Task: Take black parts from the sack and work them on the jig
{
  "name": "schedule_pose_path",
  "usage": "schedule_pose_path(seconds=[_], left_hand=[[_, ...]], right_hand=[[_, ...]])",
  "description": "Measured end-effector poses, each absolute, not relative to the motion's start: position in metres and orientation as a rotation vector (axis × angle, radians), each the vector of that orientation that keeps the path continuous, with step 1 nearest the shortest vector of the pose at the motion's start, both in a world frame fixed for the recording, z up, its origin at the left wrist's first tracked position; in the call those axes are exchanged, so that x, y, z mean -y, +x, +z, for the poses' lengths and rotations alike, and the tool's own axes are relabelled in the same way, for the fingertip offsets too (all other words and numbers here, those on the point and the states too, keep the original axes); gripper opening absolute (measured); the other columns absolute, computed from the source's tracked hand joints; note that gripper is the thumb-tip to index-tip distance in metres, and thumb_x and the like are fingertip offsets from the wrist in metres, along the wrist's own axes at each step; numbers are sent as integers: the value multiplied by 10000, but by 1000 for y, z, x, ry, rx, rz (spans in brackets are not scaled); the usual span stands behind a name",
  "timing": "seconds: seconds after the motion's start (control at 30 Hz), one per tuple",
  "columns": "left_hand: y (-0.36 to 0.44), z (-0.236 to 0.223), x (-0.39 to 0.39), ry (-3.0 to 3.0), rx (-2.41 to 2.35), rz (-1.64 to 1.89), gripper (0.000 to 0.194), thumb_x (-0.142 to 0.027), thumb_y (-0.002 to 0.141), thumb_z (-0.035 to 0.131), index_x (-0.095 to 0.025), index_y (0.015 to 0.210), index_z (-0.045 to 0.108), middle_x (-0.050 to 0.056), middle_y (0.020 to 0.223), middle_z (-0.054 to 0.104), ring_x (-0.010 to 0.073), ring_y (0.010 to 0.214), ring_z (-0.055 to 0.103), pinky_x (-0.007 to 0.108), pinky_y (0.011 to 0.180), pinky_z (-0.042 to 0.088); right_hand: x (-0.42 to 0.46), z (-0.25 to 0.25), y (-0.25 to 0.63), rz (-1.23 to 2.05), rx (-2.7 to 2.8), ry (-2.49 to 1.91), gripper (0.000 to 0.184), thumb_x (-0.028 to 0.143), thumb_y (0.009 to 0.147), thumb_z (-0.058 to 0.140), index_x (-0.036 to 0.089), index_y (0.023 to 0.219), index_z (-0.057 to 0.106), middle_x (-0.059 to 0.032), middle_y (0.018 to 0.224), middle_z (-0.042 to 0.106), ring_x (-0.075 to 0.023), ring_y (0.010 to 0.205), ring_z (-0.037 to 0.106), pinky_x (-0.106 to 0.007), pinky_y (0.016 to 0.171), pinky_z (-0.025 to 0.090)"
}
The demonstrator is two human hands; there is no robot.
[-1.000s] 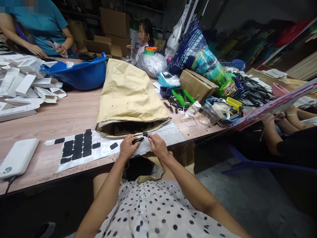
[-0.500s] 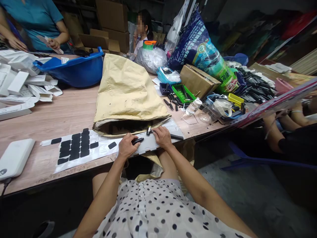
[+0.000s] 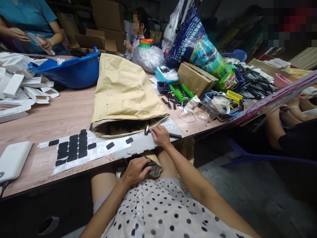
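Observation:
My right hand (image 3: 161, 135) rests at the table's front edge, wrapped round a small hammer (image 3: 147, 130). The hammer's metal-and-yellowish head points left and its dark handle sticks out on the right. Below the edge, over my lap, my left hand (image 3: 136, 171) is closed on a black pen-like piece (image 3: 150, 164), partly hidden by the fingers. Under that hand is an open paper sack (image 3: 156, 170) between my legs. A grey board (image 3: 138, 145) lies beneath the hammer. Behind it, a large yellow paper sack (image 3: 126, 96) lies with its dark mouth towards me.
A white sheet with black rounded stickers (image 3: 73, 148) lies left, beside a white power bank (image 3: 15, 160). Further back are a blue basin (image 3: 69, 72), white boxes (image 3: 15, 82), a green tray (image 3: 182, 92) and a clear bottle (image 3: 192, 104). Co-workers sit across and at right.
My left hand has moved from the board down over my lap with the black piece. A black sticker on the sheet's right end now shows. My right hand stays on the hammer.

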State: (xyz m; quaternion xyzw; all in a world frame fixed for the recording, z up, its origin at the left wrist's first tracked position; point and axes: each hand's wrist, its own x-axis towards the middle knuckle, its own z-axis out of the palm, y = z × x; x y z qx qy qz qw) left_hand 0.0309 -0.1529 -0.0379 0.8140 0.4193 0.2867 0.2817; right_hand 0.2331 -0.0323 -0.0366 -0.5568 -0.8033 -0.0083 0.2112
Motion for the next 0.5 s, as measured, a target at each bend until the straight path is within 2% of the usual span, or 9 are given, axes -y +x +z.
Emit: schedule_pose_path(seconds=[0.1, 0.23, 0.3, 0.37, 0.43, 0.5], left_hand=[[30, -65, 169, 2093, -1250, 595, 142, -291, 874, 541, -291, 881, 683, 14, 832, 744, 223, 731, 721, 314, 651, 553], [23, -87, 170, 2032, -1448, 435, 123, -220, 760, 634, -294, 833, 700, 6, 725, 741, 254, 665, 730, 314, 538, 514], [22, -79, 165, 2048, -1412, 446, 115, -211, 722, 675, -292, 796, 710, 8, 715, 744, 246, 646, 722, 306, 523, 506], [22, -59, 155, 2046, -1358, 547, 77, -244, 753, 661, -288, 780, 719, 1, 741, 754, 219, 654, 711, 295, 559, 524], [16, -32, 136, 1992, -1403, 733, 146, -307, 826, 593, -267, 827, 734, 2, 760, 753, 196, 659, 692, 299, 628, 549], [2, -8, 109, 1889, -1678, 935, 226, -349, 856, 541, -232, 886, 732, 32, 800, 743, 196, 674, 673, 327, 692, 564]], right_hand=[[32, -38, 233, -25, 2220, -1556, 223, 269, 954, 540, 246, 1089, 716, -80, 976, 623, -238, 931, 510, -329, 832, 413], [32, -40, 232, -35, 2203, -1560, 213, 275, 948, 548, 245, 1069, 721, -78, 969, 619, -237, 925, 509, -331, 831, 413], [31, -41, 232, -38, 2202, -1555, 212, 276, 947, 548, 248, 1066, 721, -77, 968, 618, -238, 924, 510, -333, 828, 413], [31, -41, 232, -37, 2203, -1554, 214, 273, 948, 543, 251, 1067, 719, -77, 968, 618, -239, 926, 510, -334, 825, 413], [31, -41, 232, -37, 2203, -1559, 214, 270, 948, 541, 248, 1067, 718, -80, 971, 619, -240, 929, 509, -336, 827, 410], [31, -41, 232, -35, 2204, -1570, 211, 267, 947, 543, 241, 1065, 717, -83, 979, 620, -240, 934, 510, -338, 829, 406]])
